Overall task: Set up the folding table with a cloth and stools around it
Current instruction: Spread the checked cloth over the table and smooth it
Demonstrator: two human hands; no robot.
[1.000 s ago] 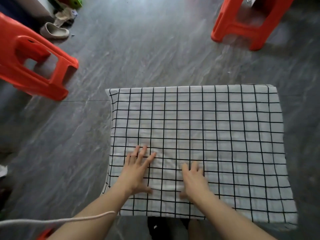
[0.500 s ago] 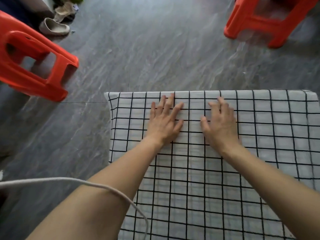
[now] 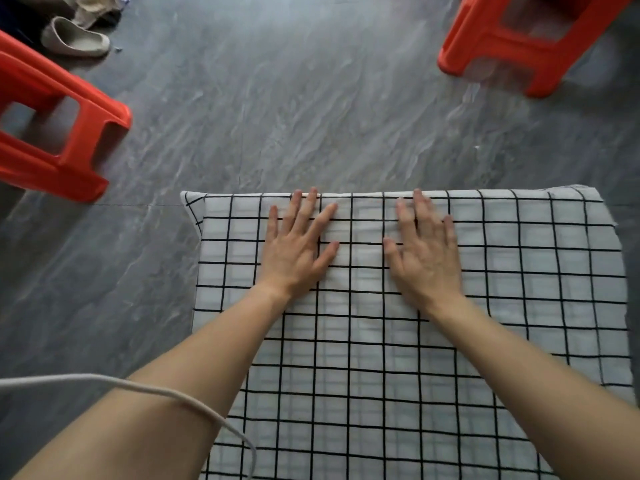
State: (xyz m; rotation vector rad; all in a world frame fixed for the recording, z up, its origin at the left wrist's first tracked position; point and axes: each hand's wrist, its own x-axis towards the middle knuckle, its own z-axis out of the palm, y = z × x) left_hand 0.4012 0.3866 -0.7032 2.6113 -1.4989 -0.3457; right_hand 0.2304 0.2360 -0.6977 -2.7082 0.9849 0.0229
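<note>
**Checked cloth smoothed out to the far edge**

Checked cloth (image 3: pixel 450 341), white with a black grid, covers the tabletop completely, so the table itself is hidden beneath it. Both hands have slid forward across it from the near side: a second ago they lay close to the person's body, and now the left hand (image 3: pixel 294 247) and right hand (image 3: pixel 424 252) press flat near the far edge, fingertips almost at the hem. The fingers (image 3: pixel 313 209) of both are spread open and grip nothing; the palms rest on the fabric. That sweep reads as flattening the middle strip, and the cloth there now looks even, so the covering step seems close to done.

Two orange stools remain apart from the table: the left stool (image 3: pixel 52 133) off the far left corner, the right stool (image 3: pixel 519 43) beyond the far right corner. Both likely need drawing in closer. A pale slipper (image 3: pixel 74 39) lies on the grey floor (image 3: pixel 311 98) well beyond the left stool, clear of any path. A white cord (image 3: pixel 156 393) drapes over the left forearm and could snag when reaching.
</note>
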